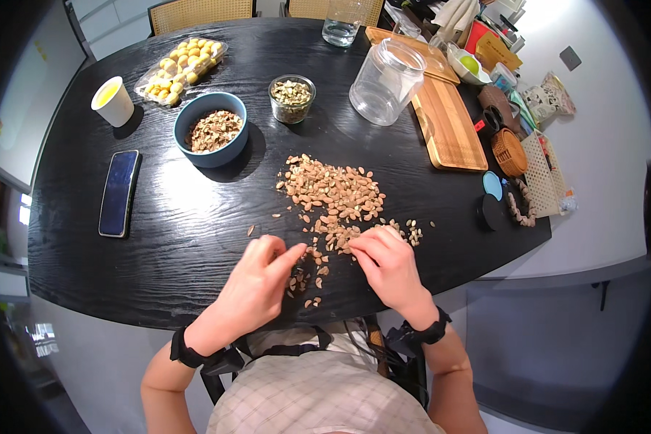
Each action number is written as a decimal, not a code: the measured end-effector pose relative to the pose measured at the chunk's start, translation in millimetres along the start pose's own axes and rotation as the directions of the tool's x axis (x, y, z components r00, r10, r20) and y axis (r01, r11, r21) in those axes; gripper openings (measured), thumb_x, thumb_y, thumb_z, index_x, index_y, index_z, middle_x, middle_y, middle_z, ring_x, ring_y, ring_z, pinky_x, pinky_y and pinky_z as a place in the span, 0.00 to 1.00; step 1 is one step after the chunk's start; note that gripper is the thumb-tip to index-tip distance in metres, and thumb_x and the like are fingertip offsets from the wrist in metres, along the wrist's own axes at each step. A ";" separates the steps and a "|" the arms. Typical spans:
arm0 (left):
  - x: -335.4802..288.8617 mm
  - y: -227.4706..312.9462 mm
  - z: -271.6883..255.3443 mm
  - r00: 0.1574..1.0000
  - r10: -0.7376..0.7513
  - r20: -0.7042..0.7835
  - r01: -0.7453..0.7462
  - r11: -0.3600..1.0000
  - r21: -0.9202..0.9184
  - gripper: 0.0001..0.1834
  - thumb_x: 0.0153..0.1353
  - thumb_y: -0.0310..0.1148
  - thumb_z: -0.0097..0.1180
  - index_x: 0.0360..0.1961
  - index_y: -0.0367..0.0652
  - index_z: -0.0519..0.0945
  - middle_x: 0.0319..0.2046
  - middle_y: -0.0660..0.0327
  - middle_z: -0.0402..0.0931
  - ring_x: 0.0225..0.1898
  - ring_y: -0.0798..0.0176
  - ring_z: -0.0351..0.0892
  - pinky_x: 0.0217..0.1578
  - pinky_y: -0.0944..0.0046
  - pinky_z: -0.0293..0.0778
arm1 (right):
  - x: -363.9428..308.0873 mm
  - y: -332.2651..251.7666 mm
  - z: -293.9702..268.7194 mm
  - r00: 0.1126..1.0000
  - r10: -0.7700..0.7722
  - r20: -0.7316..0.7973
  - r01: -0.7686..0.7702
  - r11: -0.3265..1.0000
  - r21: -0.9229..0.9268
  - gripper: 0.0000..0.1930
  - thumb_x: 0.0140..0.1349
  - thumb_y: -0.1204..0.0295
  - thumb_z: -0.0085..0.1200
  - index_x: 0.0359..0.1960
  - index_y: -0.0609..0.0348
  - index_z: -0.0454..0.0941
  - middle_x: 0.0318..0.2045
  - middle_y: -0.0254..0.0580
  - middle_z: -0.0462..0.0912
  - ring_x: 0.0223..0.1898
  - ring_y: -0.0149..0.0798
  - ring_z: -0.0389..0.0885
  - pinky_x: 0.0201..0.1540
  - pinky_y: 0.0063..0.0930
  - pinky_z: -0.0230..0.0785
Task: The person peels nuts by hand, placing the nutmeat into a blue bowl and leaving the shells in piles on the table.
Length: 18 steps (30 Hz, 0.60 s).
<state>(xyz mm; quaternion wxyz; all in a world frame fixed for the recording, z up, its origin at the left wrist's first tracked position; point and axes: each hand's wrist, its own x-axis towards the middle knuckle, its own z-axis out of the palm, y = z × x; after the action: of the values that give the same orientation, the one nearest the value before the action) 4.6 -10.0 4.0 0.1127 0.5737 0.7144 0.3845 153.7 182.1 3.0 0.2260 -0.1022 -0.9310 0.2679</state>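
Observation:
A loose pile of almonds [333, 189], mixed with broken brown nut pieces, spreads over the middle of the black table. At its near left edge, my left hand [259, 278] has thumb and forefinger pinched together beside scattered brown bits [296, 282]. My right hand [392, 269] is also closed in a pinch, its fingertips against the pile's near right edge. Whatever lies between the fingertips of either hand is too small to make out. A few pale green seeds [413, 233] lie just beyond my right hand.
Behind the pile stand a blue bowl [181, 137] of brown pieces, a glass bowl [291, 116] of green seeds and a clear jar [383, 90]. A phone [118, 194], paper cup [113, 105] and clear fruit box [148, 85] are left; wooden boards [452, 126] are right.

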 end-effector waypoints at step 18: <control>7.4 2.2 17.1 0.981 -0.186 -0.053 0.175 0.971 -0.164 0.10 0.55 0.18 0.53 0.39 0.38 0.78 0.33 0.54 0.70 0.30 0.53 0.74 0.31 0.61 0.70 | 5.4 -7.6 8.5 0.999 0.014 0.029 -0.015 1.000 0.027 0.07 0.51 0.81 0.57 0.33 0.62 0.78 0.31 0.43 0.75 0.35 0.46 0.74 0.37 0.35 0.69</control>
<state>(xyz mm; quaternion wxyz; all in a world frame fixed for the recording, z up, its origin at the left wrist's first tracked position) 14.1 4.0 -4.1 0.1679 0.4822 0.7342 0.4475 144.4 173.5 2.7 0.2121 -0.1018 -0.9296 0.2837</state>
